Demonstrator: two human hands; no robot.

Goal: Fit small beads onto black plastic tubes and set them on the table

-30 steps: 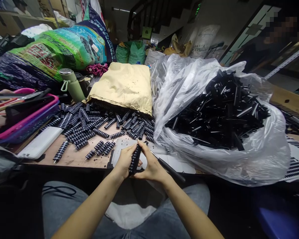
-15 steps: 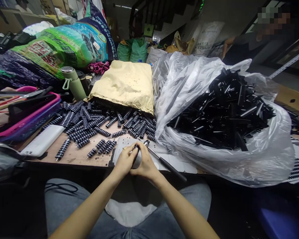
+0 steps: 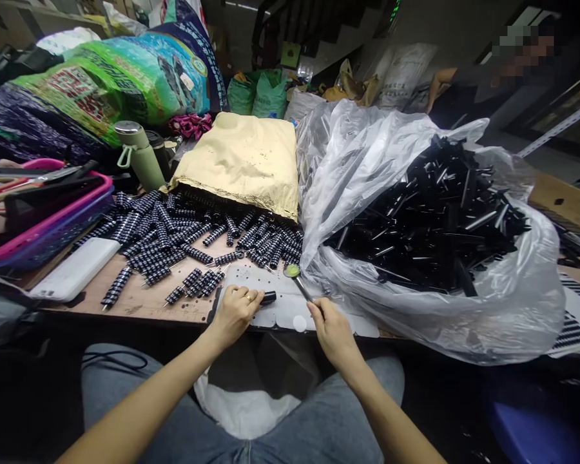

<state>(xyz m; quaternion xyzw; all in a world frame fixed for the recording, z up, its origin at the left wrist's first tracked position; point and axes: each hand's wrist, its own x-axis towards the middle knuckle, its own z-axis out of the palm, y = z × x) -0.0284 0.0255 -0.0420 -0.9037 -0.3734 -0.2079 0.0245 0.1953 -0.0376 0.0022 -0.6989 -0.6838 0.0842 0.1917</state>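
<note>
Bracing a black piece (image 3: 269, 297) with the left hand (image 3: 238, 308), a hammer-like tool (image 3: 303, 288) in the right hand (image 3: 336, 328)
The left hand is clamped on the piece, whose end pokes out to its right above the pale board (image 3: 283, 310); the right hand is closed round the tool's handle, the greenish head ahead and left of it, apart from the piece; for good control, it seems best to press the piece firmly against the board, with the left fingertips well back from its exposed end and the tool's head squared to it
</note>
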